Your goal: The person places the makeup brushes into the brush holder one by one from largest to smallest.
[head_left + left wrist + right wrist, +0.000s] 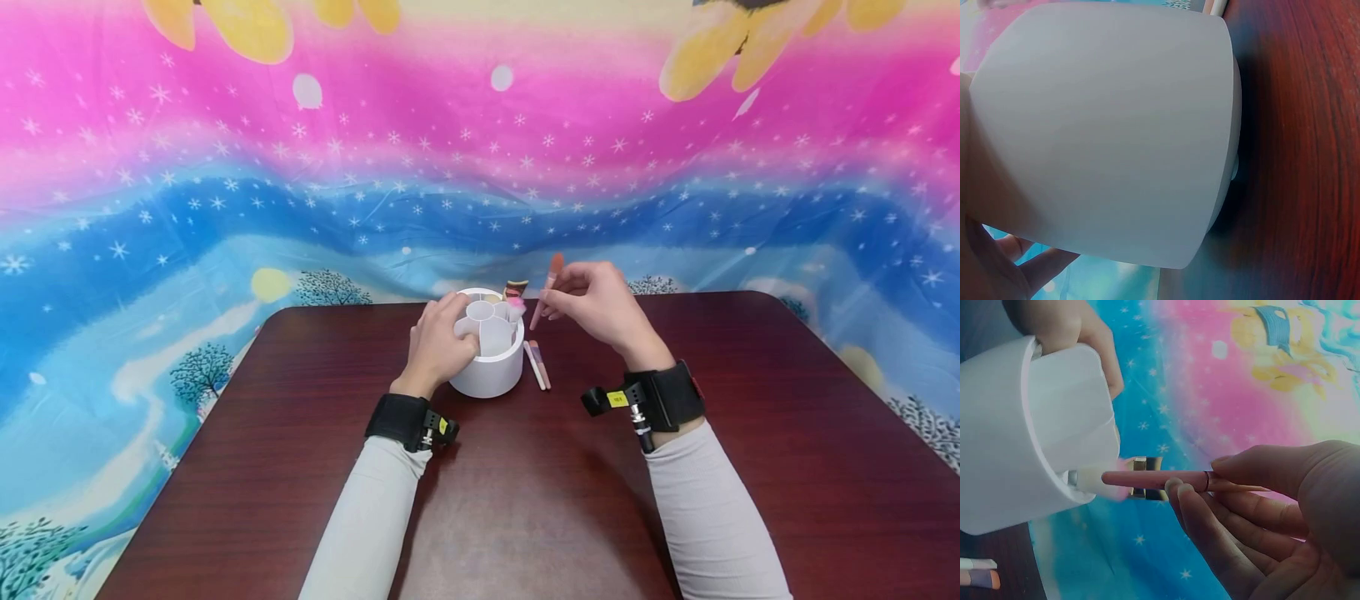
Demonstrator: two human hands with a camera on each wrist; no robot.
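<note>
A round white makeup organizer (486,379) with divided compartments stands toward the far side of the table. My left hand (442,340) grips its left side, the thumb hooked over the rim; its wall fills most of the left wrist view. My right hand (600,302) pinches a pink makeup brush (545,292) just right of the organizer, orange bristles up and handle end down. In the right wrist view, this brush's handle (1154,480) overlaps a fluffy pink-and-white brush (1094,478) standing in the organizer. Beside that one, a gold-and-dark item (516,289) sticks up at the back.
Two short brushes (537,367) lie side by side on the dark red wooden table (510,500), close to the organizer's right side. Behind the table's far edge hangs a colourful printed cloth (450,167). Each wrist wears a black strap with a small camera (597,401).
</note>
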